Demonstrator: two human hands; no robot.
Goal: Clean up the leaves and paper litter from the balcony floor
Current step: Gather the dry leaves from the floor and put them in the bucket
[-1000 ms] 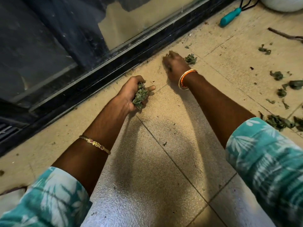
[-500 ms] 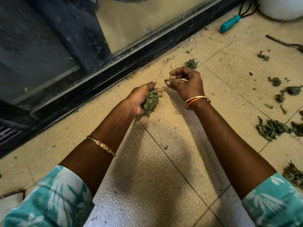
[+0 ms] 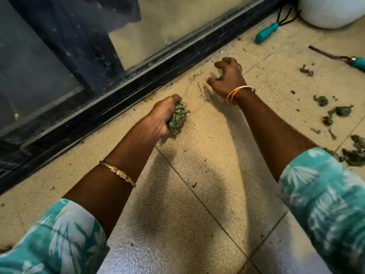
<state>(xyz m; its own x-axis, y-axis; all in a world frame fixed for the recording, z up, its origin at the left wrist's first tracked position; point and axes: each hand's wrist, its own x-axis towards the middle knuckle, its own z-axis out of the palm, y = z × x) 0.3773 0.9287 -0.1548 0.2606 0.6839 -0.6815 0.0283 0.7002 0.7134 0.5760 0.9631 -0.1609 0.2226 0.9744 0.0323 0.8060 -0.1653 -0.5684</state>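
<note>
My left hand (image 3: pixel 162 116) had its grip clamped on a bunch of dried leaves (image 3: pixel 177 117), held just above the tiled floor (image 3: pixel 207 155) near the dark door track (image 3: pixel 138 84). My right hand (image 3: pixel 227 77) reached further ahead, fingers curled down like a claw over a small leaf scrap (image 3: pixel 219 78) on the floor; I could not tell whether it had actually pinched it. More loose leaves (image 3: pixel 339 111) lay scattered to the right, well apart from both hands. A teal-handled garden tool (image 3: pixel 266 33) lay beside a white pot (image 3: pixel 331 10).
</note>
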